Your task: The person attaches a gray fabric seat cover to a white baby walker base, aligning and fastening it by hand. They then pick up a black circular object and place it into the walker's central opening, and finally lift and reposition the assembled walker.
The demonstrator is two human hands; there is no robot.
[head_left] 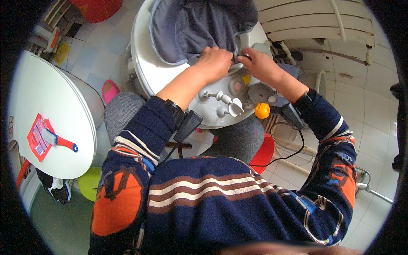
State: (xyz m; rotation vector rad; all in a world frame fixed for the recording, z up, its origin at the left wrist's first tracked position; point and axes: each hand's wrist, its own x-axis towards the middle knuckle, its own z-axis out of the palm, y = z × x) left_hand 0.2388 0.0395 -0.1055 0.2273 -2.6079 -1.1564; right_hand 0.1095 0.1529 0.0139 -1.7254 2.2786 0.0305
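Upper centre: white baby walker [146,63], its grey seat cover [191,25] sagging into the ring, long axis running up the frame. My left hand [213,63] and right hand [259,63] both pinch the cover's near edge. Orange ball [262,110] just below the tray.

Navy knit sweater [212,199], cream and brown stripes across chest, large orange patches on both sleeves, thin white and blue line pattern near right elbow. Sleeves pushed up to mid-forearm, forearms bare. Black strap on each wrist: left wrist device [187,125] small black box with black cable trailing down; right wrist device [292,115] same kind, cable looping below. Grey trousers [123,110].
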